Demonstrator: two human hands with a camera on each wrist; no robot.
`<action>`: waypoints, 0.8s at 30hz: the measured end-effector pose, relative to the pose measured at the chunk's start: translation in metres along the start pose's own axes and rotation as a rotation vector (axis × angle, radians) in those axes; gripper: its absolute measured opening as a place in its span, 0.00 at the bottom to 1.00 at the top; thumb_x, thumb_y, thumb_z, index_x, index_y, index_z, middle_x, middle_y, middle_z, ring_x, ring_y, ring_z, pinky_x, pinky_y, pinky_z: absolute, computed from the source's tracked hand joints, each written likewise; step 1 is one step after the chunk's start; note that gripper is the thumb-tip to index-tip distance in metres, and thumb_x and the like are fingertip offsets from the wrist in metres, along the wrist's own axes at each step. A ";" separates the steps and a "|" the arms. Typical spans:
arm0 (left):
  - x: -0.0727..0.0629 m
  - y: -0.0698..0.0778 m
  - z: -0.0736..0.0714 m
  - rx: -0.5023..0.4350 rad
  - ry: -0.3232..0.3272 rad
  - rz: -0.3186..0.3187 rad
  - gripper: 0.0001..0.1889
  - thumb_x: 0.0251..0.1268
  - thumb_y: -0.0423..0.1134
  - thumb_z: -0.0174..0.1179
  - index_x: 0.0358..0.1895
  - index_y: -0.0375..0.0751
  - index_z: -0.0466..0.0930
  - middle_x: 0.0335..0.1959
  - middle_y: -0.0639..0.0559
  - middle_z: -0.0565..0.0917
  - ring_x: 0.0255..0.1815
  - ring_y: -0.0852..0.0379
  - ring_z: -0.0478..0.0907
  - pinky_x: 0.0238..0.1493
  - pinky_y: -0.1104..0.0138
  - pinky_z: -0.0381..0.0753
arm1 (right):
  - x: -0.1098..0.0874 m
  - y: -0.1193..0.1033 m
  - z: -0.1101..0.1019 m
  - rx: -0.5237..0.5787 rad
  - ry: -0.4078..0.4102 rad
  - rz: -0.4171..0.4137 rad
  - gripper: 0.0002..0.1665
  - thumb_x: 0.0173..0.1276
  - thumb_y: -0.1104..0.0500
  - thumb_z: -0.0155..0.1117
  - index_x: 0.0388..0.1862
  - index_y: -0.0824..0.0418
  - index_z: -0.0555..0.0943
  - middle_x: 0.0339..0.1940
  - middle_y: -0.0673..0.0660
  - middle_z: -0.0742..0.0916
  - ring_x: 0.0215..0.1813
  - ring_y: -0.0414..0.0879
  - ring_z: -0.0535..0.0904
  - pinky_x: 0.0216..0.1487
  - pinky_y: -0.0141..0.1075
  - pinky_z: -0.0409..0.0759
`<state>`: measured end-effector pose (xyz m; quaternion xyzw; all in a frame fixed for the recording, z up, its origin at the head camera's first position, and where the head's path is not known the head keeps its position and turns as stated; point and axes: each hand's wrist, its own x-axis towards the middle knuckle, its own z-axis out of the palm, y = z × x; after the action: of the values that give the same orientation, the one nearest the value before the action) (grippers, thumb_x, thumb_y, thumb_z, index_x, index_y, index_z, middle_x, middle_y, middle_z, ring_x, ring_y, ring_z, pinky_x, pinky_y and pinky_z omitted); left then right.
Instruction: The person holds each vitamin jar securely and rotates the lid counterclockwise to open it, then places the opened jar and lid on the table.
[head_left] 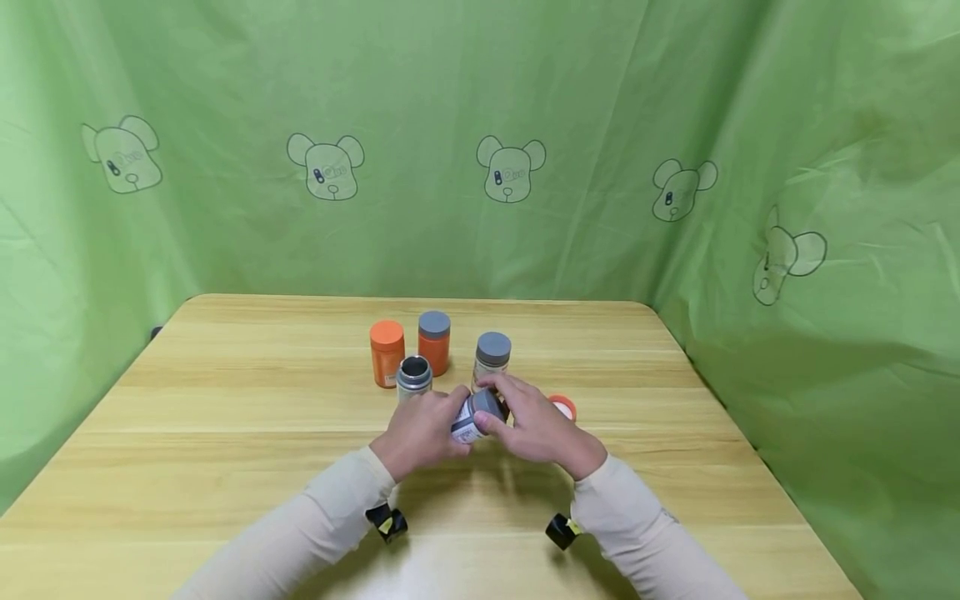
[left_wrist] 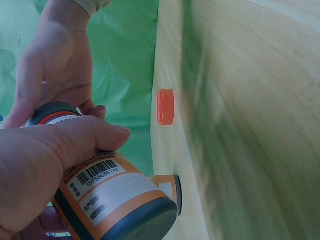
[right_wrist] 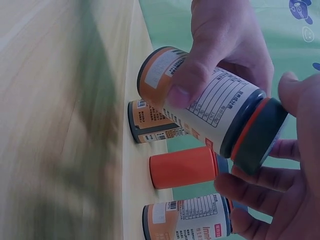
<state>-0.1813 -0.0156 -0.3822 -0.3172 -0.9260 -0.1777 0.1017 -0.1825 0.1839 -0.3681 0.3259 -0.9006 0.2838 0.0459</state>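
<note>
Over the middle of the table, a jar [right_wrist: 220,102] with an orange and white printed label is held tilted. My left hand [head_left: 426,427] grips it round the body, thumb across the label in both wrist views. The dark grey lid [head_left: 489,403] points toward my right hand [head_left: 534,421], whose thumb and fingers bend round it. Between lid and body, an orange-red band [right_wrist: 249,126] shows in the right wrist view. Just beyond my left hand, a lidless jar [head_left: 414,377] stands upright, its lower part hidden. Behind my right fingers is another grey-lidded jar [head_left: 492,350].
An orange jar [head_left: 387,358] with an orange lid and a red-orange jar [head_left: 434,350] with a grey lid stand at the back left. Partly behind my right hand, an orange cap [head_left: 564,406] lies on the wooden table [head_left: 262,400]. Green curtain [head_left: 420,83] surrounds the far sides.
</note>
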 end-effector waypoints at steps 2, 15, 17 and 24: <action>0.000 0.000 0.000 -0.002 0.001 0.003 0.28 0.42 0.47 0.77 0.45 0.40 0.74 0.27 0.52 0.80 0.24 0.59 0.77 0.24 0.68 0.75 | 0.000 0.000 0.001 -0.002 0.004 -0.004 0.27 0.71 0.48 0.59 0.62 0.61 0.71 0.55 0.59 0.80 0.53 0.50 0.77 0.52 0.47 0.76; 0.001 0.000 0.000 0.001 -0.012 -0.012 0.28 0.42 0.47 0.77 0.45 0.40 0.75 0.27 0.51 0.80 0.25 0.59 0.77 0.25 0.67 0.75 | -0.001 0.001 -0.001 0.025 -0.003 -0.101 0.28 0.68 0.56 0.62 0.62 0.65 0.69 0.58 0.59 0.77 0.55 0.49 0.75 0.56 0.46 0.75; 0.001 0.001 0.000 -0.001 -0.010 -0.012 0.28 0.42 0.47 0.77 0.45 0.40 0.75 0.27 0.51 0.81 0.25 0.58 0.77 0.26 0.67 0.76 | -0.001 0.000 -0.002 0.025 -0.011 -0.100 0.28 0.68 0.55 0.63 0.63 0.65 0.68 0.58 0.59 0.77 0.57 0.49 0.75 0.57 0.47 0.74; 0.000 0.001 0.001 0.006 -0.010 -0.002 0.28 0.42 0.47 0.77 0.45 0.40 0.74 0.27 0.50 0.81 0.24 0.58 0.77 0.25 0.67 0.76 | -0.001 -0.003 -0.003 0.005 -0.009 -0.037 0.28 0.71 0.48 0.59 0.63 0.63 0.69 0.59 0.59 0.77 0.55 0.50 0.75 0.54 0.48 0.75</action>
<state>-0.1808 -0.0140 -0.3831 -0.3168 -0.9273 -0.1735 0.0980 -0.1800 0.1846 -0.3642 0.3438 -0.8940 0.2835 0.0463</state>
